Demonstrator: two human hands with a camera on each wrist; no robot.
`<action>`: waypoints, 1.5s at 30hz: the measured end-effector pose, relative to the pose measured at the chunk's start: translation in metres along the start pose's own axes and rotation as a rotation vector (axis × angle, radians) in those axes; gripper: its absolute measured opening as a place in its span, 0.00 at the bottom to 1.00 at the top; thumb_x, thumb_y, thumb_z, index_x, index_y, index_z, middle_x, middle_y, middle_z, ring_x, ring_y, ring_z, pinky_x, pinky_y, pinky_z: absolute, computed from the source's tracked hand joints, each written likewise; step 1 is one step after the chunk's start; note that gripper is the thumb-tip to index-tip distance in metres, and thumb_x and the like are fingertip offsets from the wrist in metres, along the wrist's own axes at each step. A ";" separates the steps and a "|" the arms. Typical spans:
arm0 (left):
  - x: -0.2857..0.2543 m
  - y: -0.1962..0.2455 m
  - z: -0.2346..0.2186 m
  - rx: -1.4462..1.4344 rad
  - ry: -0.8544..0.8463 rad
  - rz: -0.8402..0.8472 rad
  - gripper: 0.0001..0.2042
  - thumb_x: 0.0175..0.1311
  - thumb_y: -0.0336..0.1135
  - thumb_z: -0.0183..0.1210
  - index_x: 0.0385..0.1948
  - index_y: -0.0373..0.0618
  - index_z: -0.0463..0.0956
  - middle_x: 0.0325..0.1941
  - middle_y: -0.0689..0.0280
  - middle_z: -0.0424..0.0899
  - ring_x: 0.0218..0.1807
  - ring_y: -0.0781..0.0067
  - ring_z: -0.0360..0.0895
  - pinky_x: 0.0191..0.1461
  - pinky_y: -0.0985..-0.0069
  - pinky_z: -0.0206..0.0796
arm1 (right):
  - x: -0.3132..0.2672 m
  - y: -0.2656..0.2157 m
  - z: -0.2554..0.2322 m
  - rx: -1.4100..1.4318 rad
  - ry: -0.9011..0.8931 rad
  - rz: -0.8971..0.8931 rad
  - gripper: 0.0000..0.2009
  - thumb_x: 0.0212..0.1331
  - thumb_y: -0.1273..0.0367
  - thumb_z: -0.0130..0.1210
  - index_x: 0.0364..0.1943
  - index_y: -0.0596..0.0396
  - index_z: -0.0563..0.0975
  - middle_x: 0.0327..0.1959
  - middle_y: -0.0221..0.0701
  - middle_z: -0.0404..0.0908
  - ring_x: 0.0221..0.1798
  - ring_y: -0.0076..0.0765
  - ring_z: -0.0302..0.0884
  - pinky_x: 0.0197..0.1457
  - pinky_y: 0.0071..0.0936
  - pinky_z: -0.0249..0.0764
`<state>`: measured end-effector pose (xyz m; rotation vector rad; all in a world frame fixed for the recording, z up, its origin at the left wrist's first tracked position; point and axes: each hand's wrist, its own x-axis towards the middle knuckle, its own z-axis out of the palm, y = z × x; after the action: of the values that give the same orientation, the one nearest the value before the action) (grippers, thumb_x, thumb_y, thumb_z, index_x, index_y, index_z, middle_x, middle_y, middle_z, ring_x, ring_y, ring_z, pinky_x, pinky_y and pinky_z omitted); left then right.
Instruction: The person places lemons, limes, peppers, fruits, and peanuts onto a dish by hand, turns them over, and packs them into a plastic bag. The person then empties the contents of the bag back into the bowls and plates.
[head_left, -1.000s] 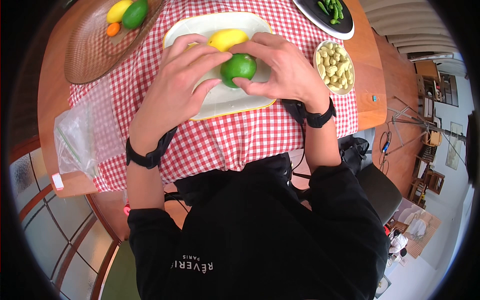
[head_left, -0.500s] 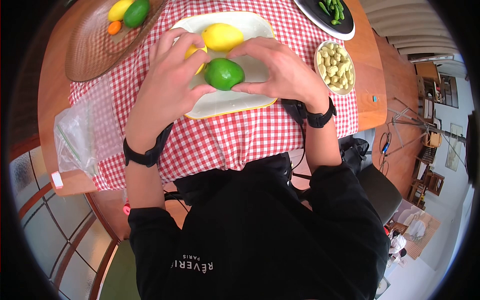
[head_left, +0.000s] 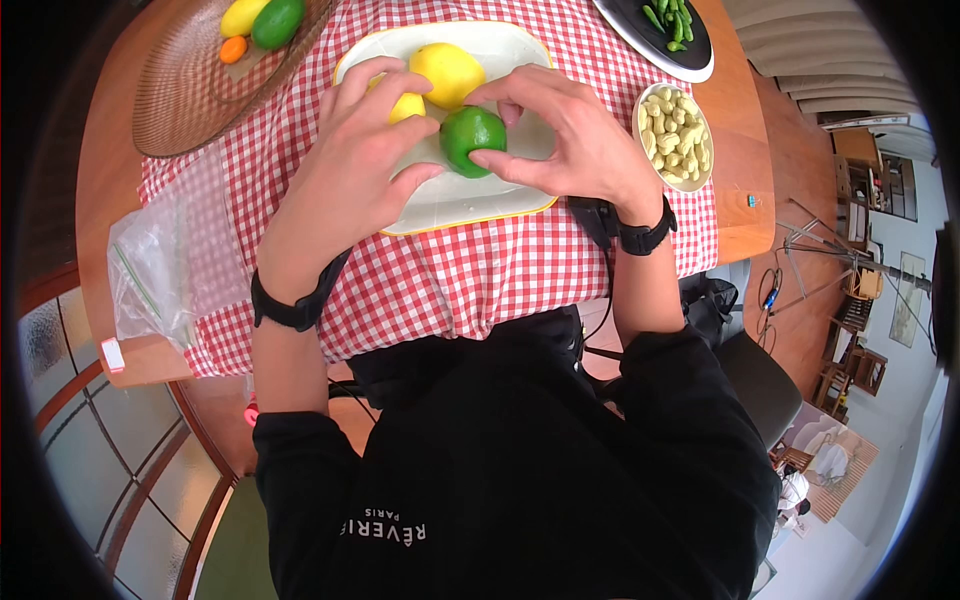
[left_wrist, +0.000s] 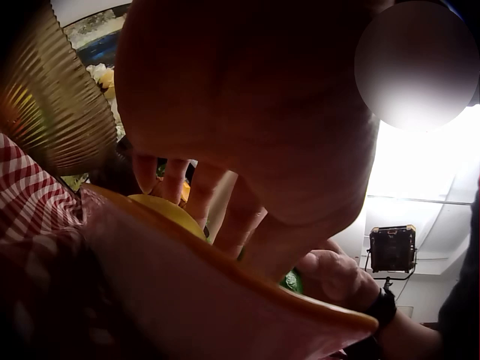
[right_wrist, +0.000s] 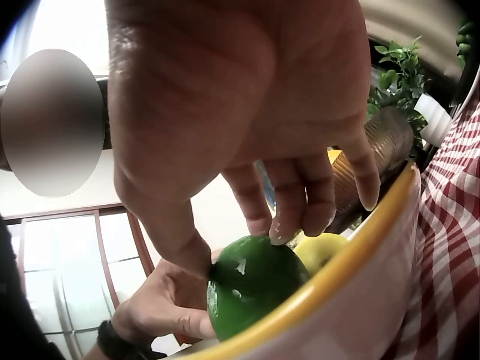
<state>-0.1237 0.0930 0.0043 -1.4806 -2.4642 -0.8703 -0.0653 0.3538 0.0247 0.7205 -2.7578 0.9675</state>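
Observation:
On the white, yellow-rimmed tray [head_left: 470, 205], my right hand [head_left: 585, 140] pinches a green fruit [head_left: 473, 142] between thumb and fingers. The right wrist view shows the thumb on one side of the green fruit [right_wrist: 255, 285] and fingertips at its top. My left hand [head_left: 355, 165] is spread over the tray's left part, its fingers bent loosely above a yellow fruit [head_left: 406, 107] that they partly cover. Its thumb points toward the green fruit, with a gap in the head view. Another yellow fruit [head_left: 447, 76] lies behind, between the hands.
A ribbed brown bowl [head_left: 180, 110] at the left holds yellow, green and orange fruit. Right of the tray stand a bowl of peanuts [head_left: 673, 138] and a dark plate of green peppers [head_left: 660, 45]. A clear plastic bag [head_left: 155, 270] lies at the left table edge.
The green fruit first shifted left, lying lengthwise, then came back right and turned more end-on. The left yellow fruit, mostly hidden at first, is now partly visible. My left hand has moved slightly right.

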 end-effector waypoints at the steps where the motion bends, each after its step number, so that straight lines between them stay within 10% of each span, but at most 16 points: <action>1: 0.000 0.001 0.000 -0.013 -0.011 -0.003 0.18 0.54 0.33 0.75 0.47 0.39 0.86 0.64 0.59 0.78 0.75 0.49 0.64 0.78 0.49 0.57 | 0.001 0.001 0.002 0.000 0.001 0.000 0.25 0.53 0.62 0.74 0.56 0.54 0.84 0.36 0.37 0.84 0.43 0.47 0.84 0.53 0.40 0.79; 19: -0.005 -0.009 -0.015 -0.055 0.044 -0.181 0.23 0.58 0.26 0.73 0.57 0.42 0.83 0.56 0.57 0.79 0.59 0.53 0.79 0.64 0.63 0.71 | -0.002 0.008 -0.003 0.030 0.000 -0.073 0.28 0.51 0.72 0.73 0.61 0.51 0.81 0.52 0.41 0.86 0.54 0.51 0.86 0.58 0.39 0.83; 34: -0.002 -0.004 -0.014 -0.148 0.043 -0.060 0.17 0.61 0.23 0.68 0.53 0.41 0.85 0.56 0.58 0.80 0.59 0.55 0.81 0.63 0.65 0.73 | 0.000 0.014 -0.004 -0.138 0.127 -0.022 0.24 0.51 0.55 0.79 0.42 0.61 0.87 0.26 0.40 0.85 0.30 0.47 0.86 0.39 0.37 0.82; 45: -0.001 0.000 -0.016 -0.153 0.060 -0.165 0.14 0.62 0.25 0.69 0.50 0.38 0.83 0.55 0.56 0.82 0.57 0.51 0.82 0.63 0.63 0.73 | -0.003 0.019 -0.005 -0.121 0.072 -0.068 0.25 0.49 0.69 0.79 0.53 0.53 0.83 0.51 0.34 0.87 0.55 0.44 0.86 0.59 0.38 0.83</action>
<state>-0.1259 0.0839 0.0175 -1.2862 -2.5536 -1.1397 -0.0722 0.3709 0.0176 0.7401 -2.6832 0.7895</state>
